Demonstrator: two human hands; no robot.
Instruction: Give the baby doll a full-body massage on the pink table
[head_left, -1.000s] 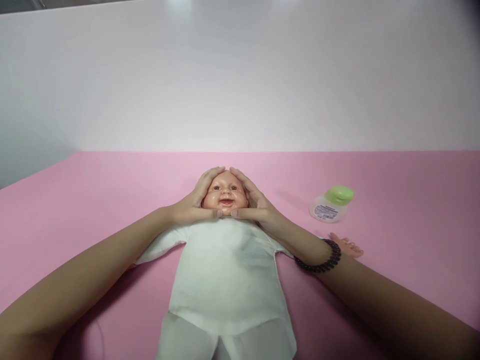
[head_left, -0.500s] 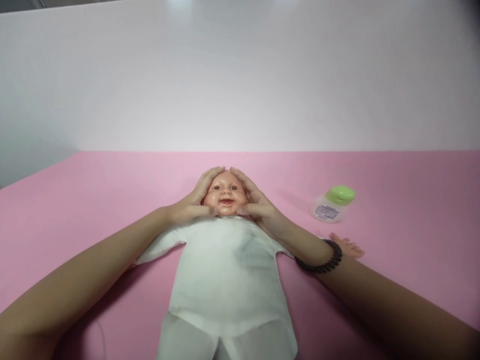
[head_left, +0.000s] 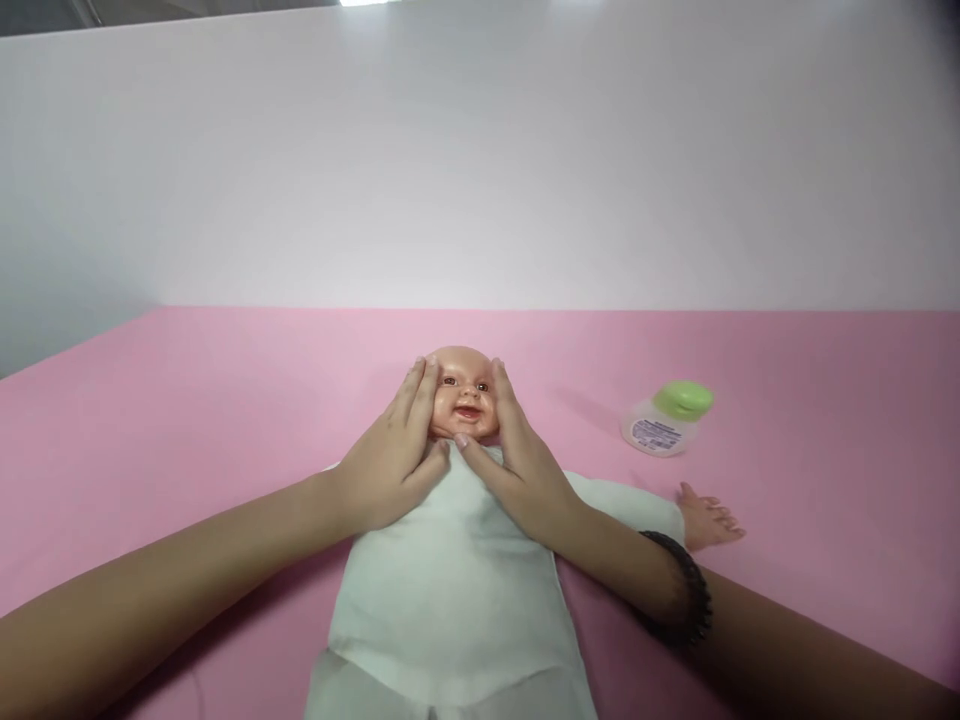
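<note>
A baby doll [head_left: 450, 590] in a white cloth body lies on its back, with its head away from me. My left hand [head_left: 390, 450] rests along the left side of the doll's head, fingers stretched out and thumb near the chin. On the other side my right hand [head_left: 529, 465] lies against the cheek, its fingers straight and its thumb just below the chin. Between the two hands the doll's smooth head [head_left: 466, 395] shows from forehead to chin. One doll hand [head_left: 711, 518] sticks out past my right forearm; the doll's other hand is hidden.
A small clear bottle [head_left: 656, 430] with a green cap [head_left: 684, 400] stands to the right, beyond the doll's outstretched arm. The pink tabletop [head_left: 225, 400] meets a pale wall [head_left: 480, 160] at the back. A black coiled band [head_left: 686, 590] circles my right wrist.
Both hands have slid from the top of the doll's head down toward its cheeks and chin, uncovering the forehead. The doll's head has tilted slightly.
</note>
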